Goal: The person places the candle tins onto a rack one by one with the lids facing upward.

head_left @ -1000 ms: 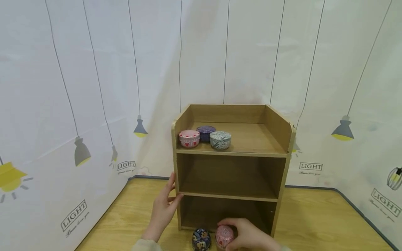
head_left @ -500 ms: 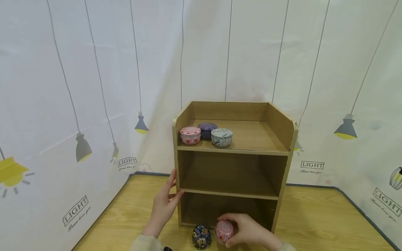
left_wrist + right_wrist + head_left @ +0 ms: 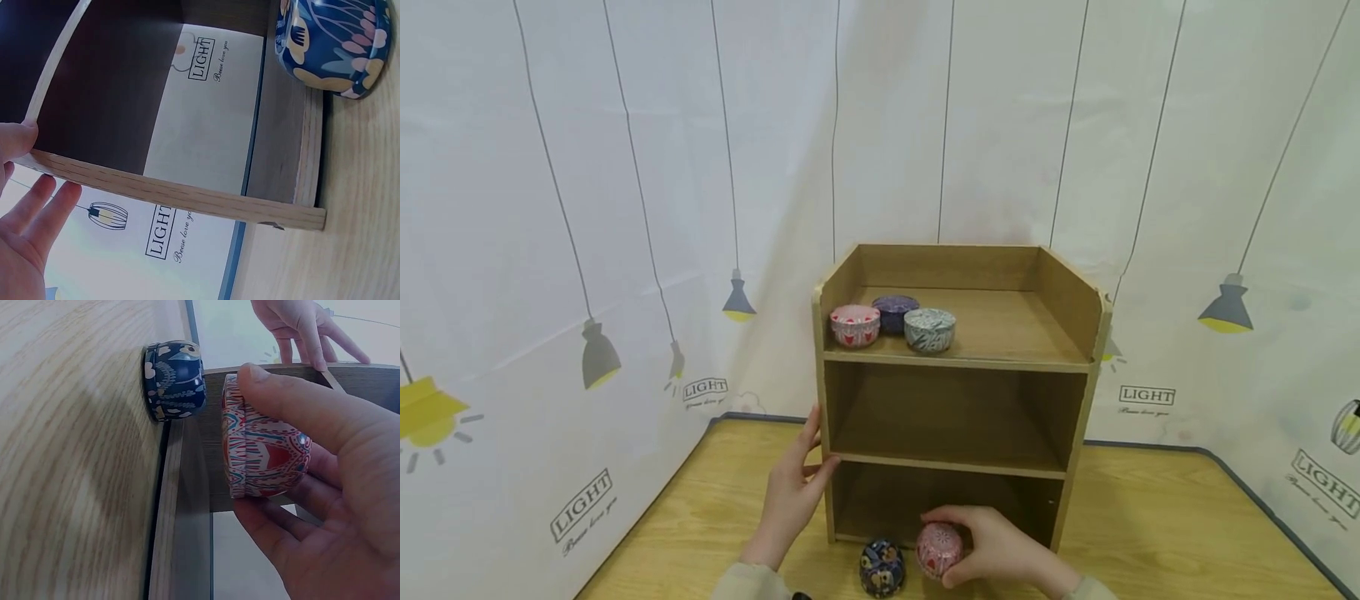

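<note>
A round pink-and-red patterned tin (image 3: 938,550) is gripped in the right hand (image 3: 1000,554) at the front of the wooden three-tier shelf unit (image 3: 955,392). The thumb (image 3: 294,400) is curled over the tin's top and the fingers (image 3: 284,534) are wrapped beneath it, and the tin is held on its edge just off the pale wooden bench (image 3: 1150,533). Just beside it, a round dark-blue tin with a floral print (image 3: 881,567) is seen on the bench, close against the unit's lower front edge.

The grip is judged secure but narrow: the pink tin could be knocked against the blue one, or could slip from the thumb if it is tilted further, and the blue tin could be rolled off along the bench.

The left hand (image 3: 790,492) is laid open against the unit's left side panel, fingers (image 3: 37,203) straight along the outside and the thumb pressed on the front edge. If that bracing were released, the light unit could be shifted by any bump.

The bottom and middle compartments are shown with nothing in them. On the top shelf, three round tins are grouped at the left: a pink-and-white tin with red hearts (image 3: 854,324), a purple tin (image 3: 894,312) behind it, and a grey-green leaf-patterned tin (image 3: 929,329) to the right, the three touching or nearly so.

Behind, a white backdrop printed with hanging lamps (image 3: 625,208) is hung.
</note>
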Tool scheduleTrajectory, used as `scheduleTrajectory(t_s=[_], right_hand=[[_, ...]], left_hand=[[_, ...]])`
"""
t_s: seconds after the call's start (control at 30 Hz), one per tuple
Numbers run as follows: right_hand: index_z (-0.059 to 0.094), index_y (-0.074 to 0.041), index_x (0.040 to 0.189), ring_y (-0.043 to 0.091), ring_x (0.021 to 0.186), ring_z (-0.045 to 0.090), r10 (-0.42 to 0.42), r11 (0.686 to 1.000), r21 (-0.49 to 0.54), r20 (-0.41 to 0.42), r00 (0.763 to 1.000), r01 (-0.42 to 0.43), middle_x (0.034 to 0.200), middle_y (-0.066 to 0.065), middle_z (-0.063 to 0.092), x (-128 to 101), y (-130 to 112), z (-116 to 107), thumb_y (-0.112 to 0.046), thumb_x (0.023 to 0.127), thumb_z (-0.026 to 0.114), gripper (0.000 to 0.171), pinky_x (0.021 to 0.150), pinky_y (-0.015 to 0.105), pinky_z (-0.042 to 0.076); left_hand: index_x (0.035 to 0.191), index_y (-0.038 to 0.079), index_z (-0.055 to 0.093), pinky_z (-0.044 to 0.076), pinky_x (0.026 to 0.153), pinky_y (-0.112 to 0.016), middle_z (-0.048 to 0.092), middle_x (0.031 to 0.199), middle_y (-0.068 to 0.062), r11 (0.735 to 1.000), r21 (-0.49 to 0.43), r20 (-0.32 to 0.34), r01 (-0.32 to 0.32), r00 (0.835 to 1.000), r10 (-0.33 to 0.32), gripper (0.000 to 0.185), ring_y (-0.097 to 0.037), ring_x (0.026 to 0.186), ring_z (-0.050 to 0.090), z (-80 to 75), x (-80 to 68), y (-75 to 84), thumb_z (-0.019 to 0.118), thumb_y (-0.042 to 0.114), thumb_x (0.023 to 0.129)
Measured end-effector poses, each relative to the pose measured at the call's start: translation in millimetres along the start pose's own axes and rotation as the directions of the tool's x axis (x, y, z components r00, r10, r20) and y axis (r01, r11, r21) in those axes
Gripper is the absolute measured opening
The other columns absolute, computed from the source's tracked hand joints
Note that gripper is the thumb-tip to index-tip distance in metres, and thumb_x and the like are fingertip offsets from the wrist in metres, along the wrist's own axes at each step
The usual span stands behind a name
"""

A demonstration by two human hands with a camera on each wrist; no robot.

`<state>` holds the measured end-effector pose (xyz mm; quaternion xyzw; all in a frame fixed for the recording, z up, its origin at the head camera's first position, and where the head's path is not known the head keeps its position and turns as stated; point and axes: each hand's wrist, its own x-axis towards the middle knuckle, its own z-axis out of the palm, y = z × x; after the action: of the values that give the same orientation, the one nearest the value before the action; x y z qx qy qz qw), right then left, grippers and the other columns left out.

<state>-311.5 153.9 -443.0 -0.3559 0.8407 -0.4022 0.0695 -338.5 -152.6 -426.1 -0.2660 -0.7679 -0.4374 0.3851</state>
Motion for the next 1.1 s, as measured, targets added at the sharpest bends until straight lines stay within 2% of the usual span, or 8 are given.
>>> scheduleTrajectory(t_s=[0.43,0.83,1.1], right_hand=[[0.063,-0.011,0.128,0.012,0.102,0.060,-0.011,0.998,-0.060,-0.017,1.000,0.010,0.118,0.000,0.065,3.7,-6.3,-7.8,-0.025,0.069,0.088,0.066,0.082,0.027,0.053],[0.059,-0.007,0.131,0.010,0.099,0.061,0.010,1.000,0.015,0.008,1.000,-0.010,0.119,0.000,0.063,3.0,-16.1,-18.6,-0.023,0.073,0.085,0.066,0.077,0.025,0.054],[0.059,-0.011,0.132,0.011,0.100,0.062,-0.018,0.999,0.027,0.005,1.000,0.018,0.122,0.004,0.062,1.9,-17.2,-19.5,-0.023,0.075,0.084,0.063,0.078,0.025,0.055]], left_hand=[[0.152,0.014,0.035,0.059,0.066,-0.028,0.055,0.136,-0.014,1.000,-0.008,-0.007,-0.017,1.000,0.017,0.081,-0.032,0.108,0.062,0.3,2.7,-2.7,0.073,-0.004,0.083],[0.152,0.014,0.035,0.059,0.067,-0.026,0.051,0.140,-0.014,1.000,-0.021,-0.005,-0.002,1.000,0.002,0.081,-0.033,0.109,0.061,3.1,2.1,-1.3,0.073,-0.004,0.083],[0.152,0.014,0.035,0.060,0.065,-0.033,0.048,0.143,-0.014,1.000,-0.022,-0.012,-0.009,1.000,0.009,0.082,-0.035,0.109,0.061,2.3,-0.9,-3.2,0.073,-0.005,0.082]])
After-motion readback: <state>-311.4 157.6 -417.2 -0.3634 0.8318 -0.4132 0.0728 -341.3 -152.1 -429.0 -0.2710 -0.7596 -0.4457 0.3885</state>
